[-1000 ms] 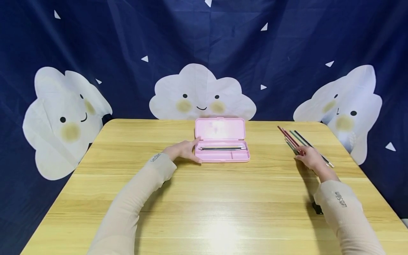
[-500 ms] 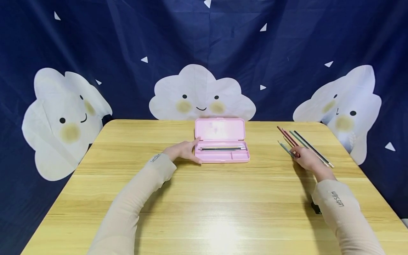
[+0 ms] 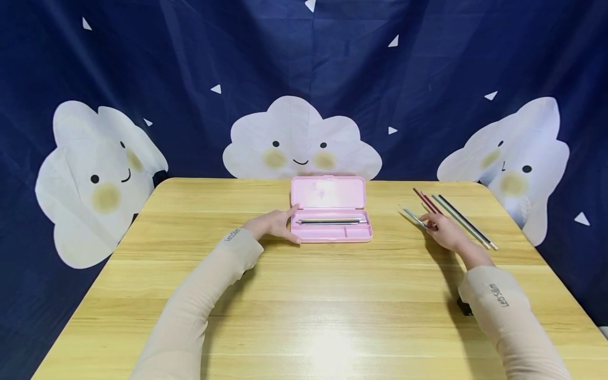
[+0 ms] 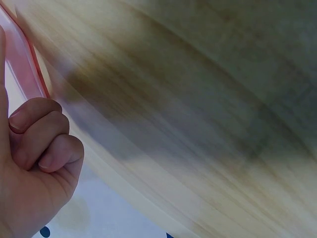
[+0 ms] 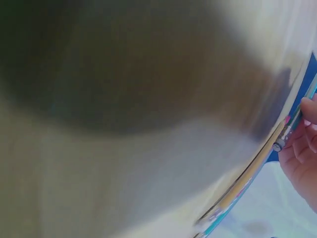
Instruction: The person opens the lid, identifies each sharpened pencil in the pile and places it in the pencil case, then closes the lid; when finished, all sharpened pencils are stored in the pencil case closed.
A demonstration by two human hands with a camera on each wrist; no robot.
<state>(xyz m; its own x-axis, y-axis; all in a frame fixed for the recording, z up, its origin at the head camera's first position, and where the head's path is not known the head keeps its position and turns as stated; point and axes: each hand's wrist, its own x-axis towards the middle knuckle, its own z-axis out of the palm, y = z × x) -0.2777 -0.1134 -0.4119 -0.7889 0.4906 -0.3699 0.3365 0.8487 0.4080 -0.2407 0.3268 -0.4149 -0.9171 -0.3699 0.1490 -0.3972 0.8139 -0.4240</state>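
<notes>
A pink pencil case lies open at the far middle of the table, lid tilted back, several pencils in its long rear compartment. My left hand holds the case's left end between spread thumb and index finger; its other fingers are curled in, as the left wrist view shows. Off to the right, my right hand pinches a light green pencil near its back end, the point aimed at the case. The right wrist view shows this pencil's metal eraser end below the thumb.
Beside and behind my right hand lie more pencils: dark red ones, a green one and a dark blue one. The table ends at a dark blue curtain printed with clouds.
My right hand has drawn the light green pencil out of the group and moved it left towards the case. My left hand and the case have stayed in place.
</notes>
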